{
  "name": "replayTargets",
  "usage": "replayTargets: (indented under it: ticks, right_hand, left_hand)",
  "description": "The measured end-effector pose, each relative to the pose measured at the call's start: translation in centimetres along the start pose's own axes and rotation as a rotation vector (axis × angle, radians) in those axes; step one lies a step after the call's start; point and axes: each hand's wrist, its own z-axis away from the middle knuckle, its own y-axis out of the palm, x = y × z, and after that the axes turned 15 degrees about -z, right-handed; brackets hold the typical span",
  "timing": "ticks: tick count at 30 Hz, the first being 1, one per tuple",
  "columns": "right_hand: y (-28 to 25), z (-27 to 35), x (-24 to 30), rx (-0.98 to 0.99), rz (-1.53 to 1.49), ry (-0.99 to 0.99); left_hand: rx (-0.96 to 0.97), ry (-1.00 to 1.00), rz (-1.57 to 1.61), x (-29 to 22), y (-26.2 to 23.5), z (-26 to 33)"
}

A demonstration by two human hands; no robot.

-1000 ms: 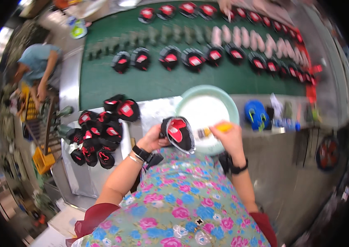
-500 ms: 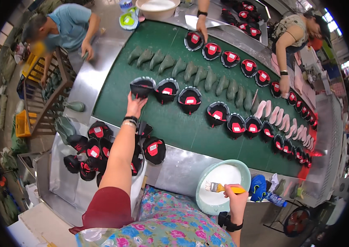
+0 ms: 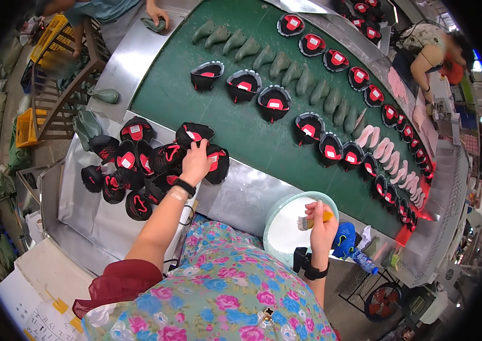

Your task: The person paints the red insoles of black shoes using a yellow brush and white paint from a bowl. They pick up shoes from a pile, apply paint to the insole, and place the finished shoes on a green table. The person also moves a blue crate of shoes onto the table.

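My left hand (image 3: 195, 165) grips the edge of a black shoe upper (image 3: 191, 132) with a red-and-white label inside, at the top of a pile of such uppers. In my right hand (image 3: 323, 227) is a paintbrush (image 3: 307, 221) with a yellow handle and pale bristles. The bristles hang above a pale green basin (image 3: 271, 241) of white liquid, just in front of me. Beyond my left hand, a row of uppers, including one nearest upper (image 3: 206, 75), stands opening-up on the green belt (image 3: 195, 119).
Dark green shoe lasts (image 3: 281, 63) and pink insoles (image 3: 386, 149) line the belt's middle, with another row of uppers beyond. A co-worker's hand (image 3: 157, 14) holds a last at the far left; another person is at the right. A blue shoe (image 3: 344, 238) lies beside the basin.
My left hand has left the upper at the row's near end and drawn back to the pile, taking hold of another upper. The brush has turned more upright. The view has shifted.
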Motion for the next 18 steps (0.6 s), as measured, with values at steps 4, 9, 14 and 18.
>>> replayTargets:
  ticks: [4,9,14,18]
  right_hand:
    - [-0.1,0.1,0.1,0.043,0.022,-0.045]
    - [2.2,0.6,0.6,0.146,0.075,-0.161]
    - [3.4,1.4,2.6,0.195,0.307,-0.143]
    - [2.0,2.4,2.0,0.170,-0.077,-0.196]
  left_hand:
    - [-0.125,0.007,0.143,1.0,3.7,-2.5]
    - [-0.319,0.181,0.312,-6.1,-5.2,3.0]
    - [-0.309,0.429,0.435,-14.2,-6.9,10.0]
    - [-0.305,0.521,0.647,-15.3,-6.3,15.1]
